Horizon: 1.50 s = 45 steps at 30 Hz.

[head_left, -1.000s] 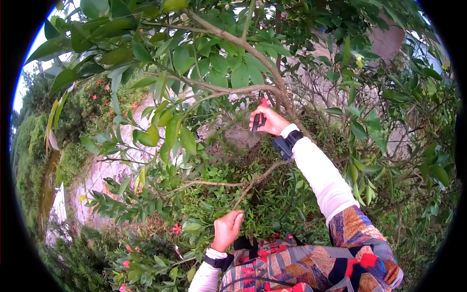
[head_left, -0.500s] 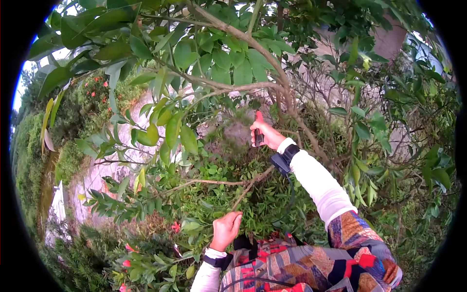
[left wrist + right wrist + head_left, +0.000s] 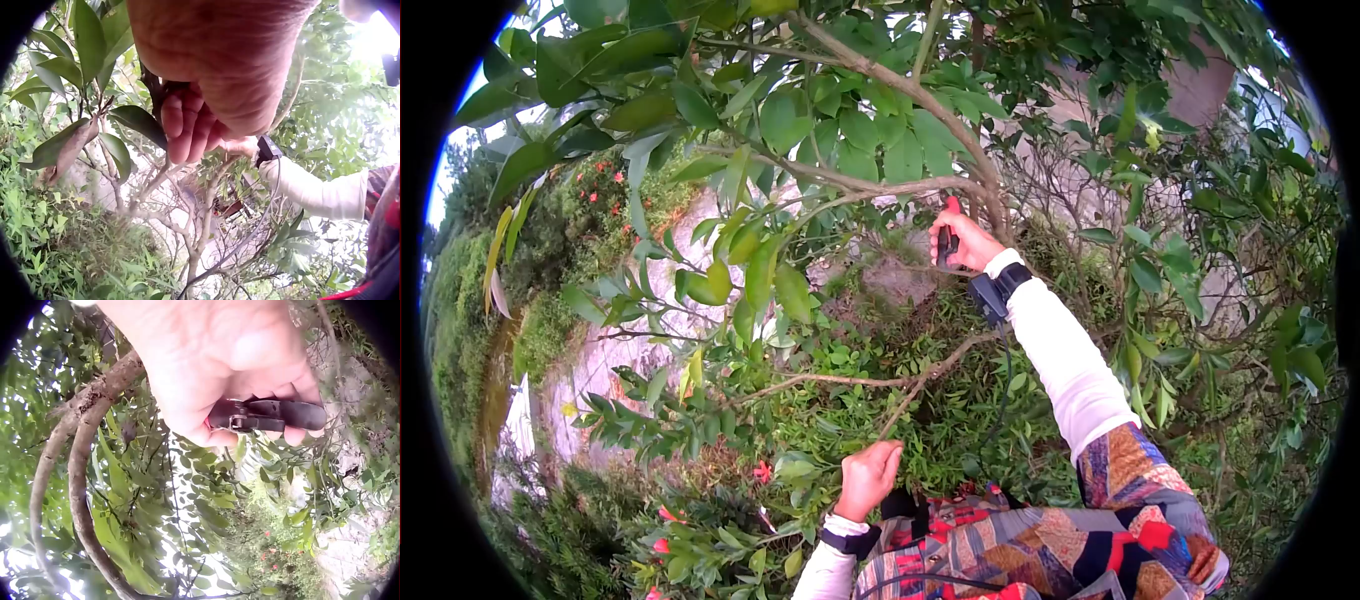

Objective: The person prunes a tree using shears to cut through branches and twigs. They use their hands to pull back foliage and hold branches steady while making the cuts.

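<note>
My right hand [image 3: 965,243] grips a pair of pruning shears [image 3: 946,246] just below a forked limb of the shrub. In the right wrist view, the black handles [image 3: 294,415] lie across the curled fingers, with a small red part by the thumb; the blades are hidden. Nearer my body, the left hand [image 3: 868,480] is curled round the end of a thin branch [image 3: 910,392]. The left wrist view shows its fingers [image 3: 187,128] wrapped about a dark stem [image 3: 152,87], with leaves beside it.
A thick forked limb [image 3: 920,95] arches over the right hand, and leafy twigs [image 3: 765,275] hang to the left. Tangled bare stems [image 3: 1060,190] stand at the right. Low green plants [image 3: 940,430] cover the ground below, with a pale path [image 3: 625,350] at the left.
My right hand with the shears first dipped away from the limb, then rose back up and slightly right towards it. The left hand has stayed on the branch almost still.
</note>
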Motion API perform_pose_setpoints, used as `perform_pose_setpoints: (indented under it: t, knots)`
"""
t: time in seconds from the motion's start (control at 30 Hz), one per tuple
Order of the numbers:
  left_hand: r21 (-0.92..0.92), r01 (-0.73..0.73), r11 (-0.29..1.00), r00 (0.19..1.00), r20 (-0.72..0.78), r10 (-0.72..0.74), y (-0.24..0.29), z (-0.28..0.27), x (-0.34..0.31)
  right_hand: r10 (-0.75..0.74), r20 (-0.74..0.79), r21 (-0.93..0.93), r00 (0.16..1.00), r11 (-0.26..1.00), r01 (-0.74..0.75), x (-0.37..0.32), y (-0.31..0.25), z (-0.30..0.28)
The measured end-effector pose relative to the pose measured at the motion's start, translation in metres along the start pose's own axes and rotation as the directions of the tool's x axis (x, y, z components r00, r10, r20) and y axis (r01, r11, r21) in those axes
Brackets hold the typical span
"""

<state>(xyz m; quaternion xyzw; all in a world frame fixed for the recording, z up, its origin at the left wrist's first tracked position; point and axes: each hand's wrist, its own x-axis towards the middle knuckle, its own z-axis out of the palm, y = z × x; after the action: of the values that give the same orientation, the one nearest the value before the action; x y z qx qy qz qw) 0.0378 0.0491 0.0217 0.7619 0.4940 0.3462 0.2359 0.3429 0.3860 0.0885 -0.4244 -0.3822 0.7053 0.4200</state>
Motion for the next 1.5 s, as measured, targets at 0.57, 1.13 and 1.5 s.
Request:
perform_pose_setpoints:
  t: [0.57, 1.13, 1.5]
  knots:
    - [0.034, -0.001, 0.999, 1.0, -0.001, 0.001, 0.007, 0.003, -0.001, 0.234, -0.21, -0.31, 0.949, 0.905, -0.291, -0.037, 0.064, -0.004]
    - [0.027, -0.069, 0.997, 0.997, -0.038, 0.07, 0.016, 0.006, -0.012, 0.231, -0.305, -0.837, 0.924, 0.399, -0.375, -0.142, -0.007, -0.048]
    - [0.024, -0.044, 0.999, 0.995, -0.089, 0.046, -0.016, 0.011, -0.015, 0.305, -0.284, -0.739, 0.909, 0.535, -0.41, -0.137, -0.013, -0.049]
